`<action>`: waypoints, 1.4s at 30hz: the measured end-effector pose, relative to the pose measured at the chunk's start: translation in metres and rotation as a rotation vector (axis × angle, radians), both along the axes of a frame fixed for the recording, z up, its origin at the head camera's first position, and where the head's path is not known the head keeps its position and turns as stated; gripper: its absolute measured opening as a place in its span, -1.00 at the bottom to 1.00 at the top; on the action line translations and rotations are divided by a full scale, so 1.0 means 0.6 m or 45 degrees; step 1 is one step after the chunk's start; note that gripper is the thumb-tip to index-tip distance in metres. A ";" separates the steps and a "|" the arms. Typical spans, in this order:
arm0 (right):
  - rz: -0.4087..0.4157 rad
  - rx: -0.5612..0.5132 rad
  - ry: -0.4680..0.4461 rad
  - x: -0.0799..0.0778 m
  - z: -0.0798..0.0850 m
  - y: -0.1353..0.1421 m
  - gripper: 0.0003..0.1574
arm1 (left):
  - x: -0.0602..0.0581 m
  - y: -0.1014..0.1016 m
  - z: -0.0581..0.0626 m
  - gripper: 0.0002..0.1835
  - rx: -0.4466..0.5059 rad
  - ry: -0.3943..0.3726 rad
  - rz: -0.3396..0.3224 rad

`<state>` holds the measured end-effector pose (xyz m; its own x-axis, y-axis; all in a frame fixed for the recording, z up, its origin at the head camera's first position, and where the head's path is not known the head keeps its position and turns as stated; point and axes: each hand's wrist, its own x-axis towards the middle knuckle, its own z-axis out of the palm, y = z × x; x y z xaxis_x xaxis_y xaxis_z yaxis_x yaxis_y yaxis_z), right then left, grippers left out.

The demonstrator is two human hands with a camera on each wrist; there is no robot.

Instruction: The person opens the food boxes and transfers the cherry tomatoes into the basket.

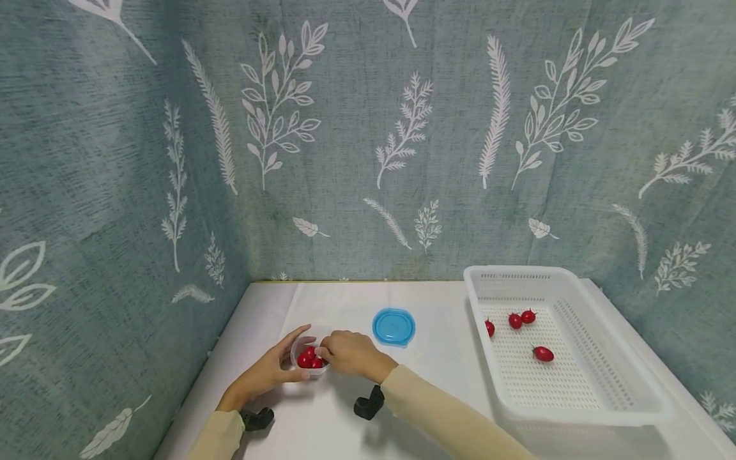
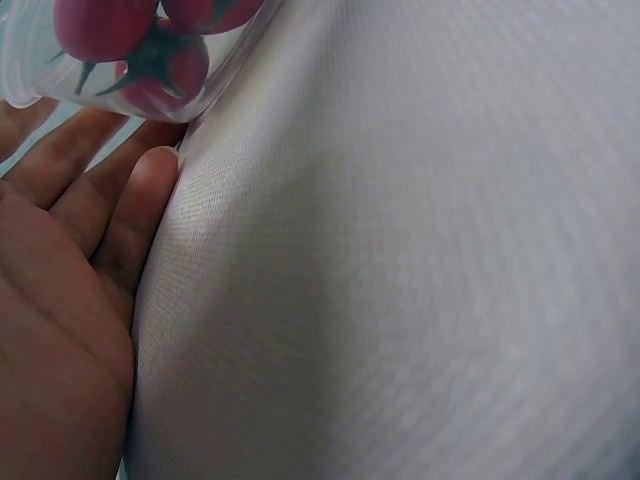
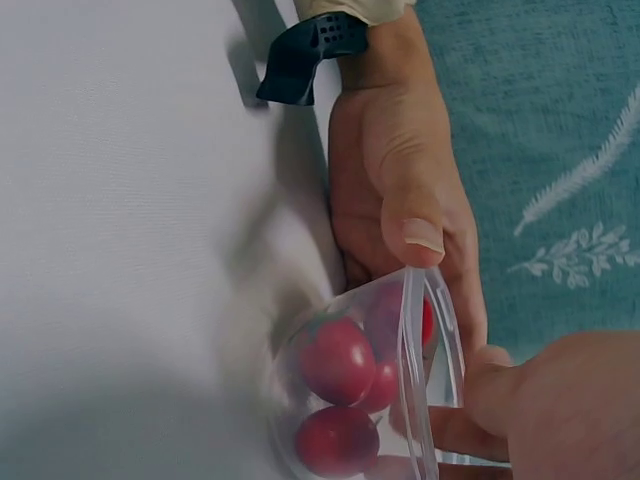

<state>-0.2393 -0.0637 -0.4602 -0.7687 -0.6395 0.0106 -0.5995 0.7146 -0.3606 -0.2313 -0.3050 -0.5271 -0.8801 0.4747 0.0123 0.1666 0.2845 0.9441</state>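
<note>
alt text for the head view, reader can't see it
A left hand holds a small clear tub of red tomatoes on a white table, the right hand at its rim. A blue lid lies nearby; a white basket holding four tomatoes stands at right.

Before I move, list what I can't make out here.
Grip of the right hand: head view, its back hides most fingertips.
Part of the cup: right wrist view, cut by bottom edge.
Its total of tomatoes: head view, partly blocked by right hand.
Side of another tomato: head view, behind the basket wall.
</note>
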 end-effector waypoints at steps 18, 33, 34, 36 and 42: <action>0.016 -0.031 -0.139 -0.001 -0.008 -0.009 -0.68 | 0.002 -0.001 0.000 0.08 0.024 0.003 -0.024; 0.109 -0.251 -0.166 -0.015 -0.004 0.012 -0.73 | 0.004 0.002 0.004 0.07 -0.031 -0.028 0.031; 0.107 -0.259 -0.167 -0.015 -0.004 0.014 -0.73 | 0.004 0.002 0.005 0.07 -0.039 -0.025 0.037; 0.108 -0.277 -0.168 -0.015 -0.005 0.015 -0.74 | 0.004 0.002 0.005 0.07 -0.052 -0.013 0.036; 0.122 -0.284 -0.150 -0.017 -0.007 0.017 -0.77 | 0.005 0.003 0.003 0.08 -0.063 -0.010 0.040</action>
